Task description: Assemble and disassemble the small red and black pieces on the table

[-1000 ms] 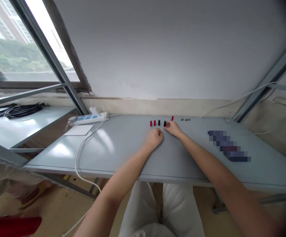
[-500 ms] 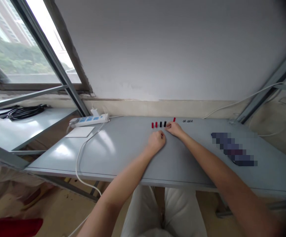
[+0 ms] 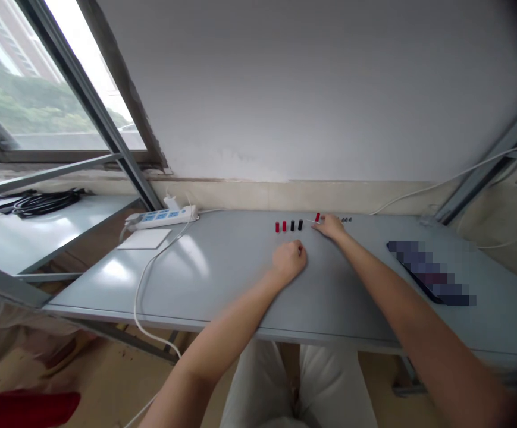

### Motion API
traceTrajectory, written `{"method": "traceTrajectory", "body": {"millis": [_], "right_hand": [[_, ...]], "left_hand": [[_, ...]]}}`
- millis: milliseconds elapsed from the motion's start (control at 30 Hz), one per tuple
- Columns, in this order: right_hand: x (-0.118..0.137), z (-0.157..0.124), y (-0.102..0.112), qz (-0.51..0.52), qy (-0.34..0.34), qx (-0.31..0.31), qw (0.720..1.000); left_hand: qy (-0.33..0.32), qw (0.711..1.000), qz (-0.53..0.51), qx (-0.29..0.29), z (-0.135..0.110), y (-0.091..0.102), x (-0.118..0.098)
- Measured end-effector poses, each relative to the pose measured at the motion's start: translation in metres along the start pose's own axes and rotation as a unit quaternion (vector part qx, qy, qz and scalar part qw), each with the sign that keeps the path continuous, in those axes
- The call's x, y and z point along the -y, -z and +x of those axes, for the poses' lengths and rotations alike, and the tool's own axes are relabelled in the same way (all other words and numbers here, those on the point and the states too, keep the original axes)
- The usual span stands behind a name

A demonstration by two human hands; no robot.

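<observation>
- Single small red cylindrical piece (image 3: 317, 217): stands upright near the far edge of the grey metal table (image 3: 222, 267), apart from the others of its kind.
- Right hand (image 3: 332, 227): lies palm down on the table, fingertips at the red piece. It cannot be told whether the fingers grip it or merely touch it.
- Row of four small upright cylinders (image 3: 288, 226): two red on the left and two black on the right, standing just left of the single red piece and evenly spaced.
- Left hand (image 3: 290, 260): curled into a closed fist and resting on the table surface, nearer the person than the row and clear of it. Any contents of the fist are hidden.
- Cluster of tiny dark parts (image 3: 346, 219): just beyond the right hand, too small to identify.
- Dark flat object, blurred out (image 3: 432, 272): on the table's right side, well apart from both hands.
- White power strip with blue sockets (image 3: 162, 217): at the far left corner, with a white cable (image 3: 140, 285) trailing over the front edge.
- White flat sheet (image 3: 144, 239): just in front of the strip.
- Coil of black cables (image 3: 39, 202): on the adjoining shelf to the left.
</observation>
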State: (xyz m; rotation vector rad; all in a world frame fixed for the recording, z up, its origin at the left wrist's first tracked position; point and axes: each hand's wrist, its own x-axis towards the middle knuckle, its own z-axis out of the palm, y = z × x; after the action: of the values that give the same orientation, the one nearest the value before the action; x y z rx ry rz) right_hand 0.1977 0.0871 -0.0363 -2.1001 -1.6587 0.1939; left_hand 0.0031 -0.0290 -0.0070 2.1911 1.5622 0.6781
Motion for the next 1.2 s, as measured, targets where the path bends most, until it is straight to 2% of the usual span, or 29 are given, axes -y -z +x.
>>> {"method": "traceTrajectory", "body": {"millis": [167, 300, 400, 667, 833, 1033, 1200], "right_hand": [[0.007, 0.005, -0.003, -0.003, -0.034, -0.001, 0.999], [0.008, 0.002, -0.007, 0.005, -0.007, -0.009, 1.000], [0.006, -0.003, -0.007, -0.019, 0.024, -0.019, 0.999], [-0.009, -0.030, 0.004, -0.057, 0.067, -0.003, 0.996], [-0.013, -0.055, 0.015, -0.058, 0.102, 0.015, 0.993], [0.005, -0.082, 0.029, -0.022, 0.184, 0.084, 0.979], [0.020, -0.091, 0.029, -0.013, 0.253, 0.113, 0.961]], "left_hand": [[-0.009, 0.999, -0.030, -0.013, 0.001, -0.001, 0.002], [-0.012, 1.000, -0.002, -0.007, 0.001, -0.002, 0.003], [-0.010, 1.000, -0.018, -0.010, 0.002, -0.003, 0.003], [-0.016, 1.000, -0.008, 0.005, 0.001, 0.001, 0.000], [-0.035, 0.999, -0.004, -0.009, 0.001, 0.000, 0.002], [-0.113, 0.993, -0.024, -0.015, 0.004, -0.007, 0.008], [-0.157, 0.987, -0.001, -0.022, 0.004, -0.008, 0.010]]}}
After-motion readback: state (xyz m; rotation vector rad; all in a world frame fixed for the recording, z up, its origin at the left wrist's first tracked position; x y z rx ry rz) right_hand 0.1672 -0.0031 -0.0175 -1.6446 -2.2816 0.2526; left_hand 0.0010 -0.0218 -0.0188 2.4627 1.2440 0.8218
